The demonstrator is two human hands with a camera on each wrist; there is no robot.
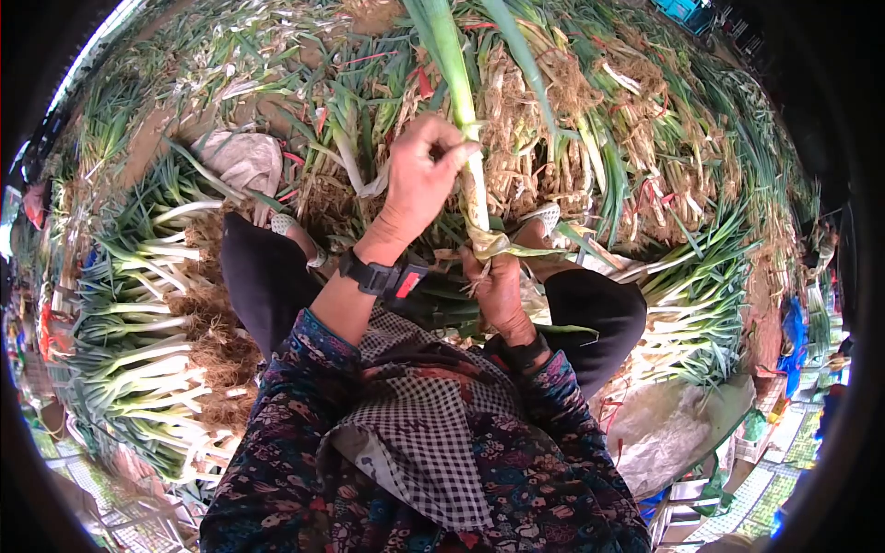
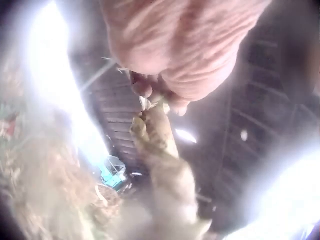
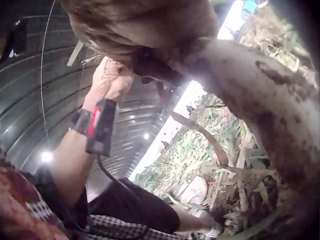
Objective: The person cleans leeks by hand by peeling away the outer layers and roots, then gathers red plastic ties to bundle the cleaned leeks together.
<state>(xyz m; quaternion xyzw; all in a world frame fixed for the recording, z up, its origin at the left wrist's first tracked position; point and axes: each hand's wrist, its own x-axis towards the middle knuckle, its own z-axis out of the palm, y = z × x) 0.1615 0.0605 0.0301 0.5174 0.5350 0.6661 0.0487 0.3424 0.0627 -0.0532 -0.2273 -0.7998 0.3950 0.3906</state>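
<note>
A long leek [image 1: 473, 189] stands nearly upright in the head view, its green leaves running off the top edge. The left hand [image 1: 419, 180] has its fingers curled, thumb and forefinger pinching at the stalk's side. Below, the right hand [image 1: 500, 293] grips the root end, where a loose yellowish outer leaf folds over. In the left wrist view the left hand [image 2: 175, 45] is above the stalk [image 2: 172, 185], fingertips at its outer layer. In the right wrist view the right hand [image 3: 145, 25] holds the soil-marked stalk [image 3: 255, 85]; its fingertips are partly hidden.
Bundled leeks with brown roots [image 1: 516, 120] lie ahead. White-stalked leeks [image 1: 161, 341] are piled at the left, more leeks [image 1: 691, 304] at the right. A pale sack [image 1: 241, 161] lies front left, another sheet [image 1: 673, 429] at the lower right.
</note>
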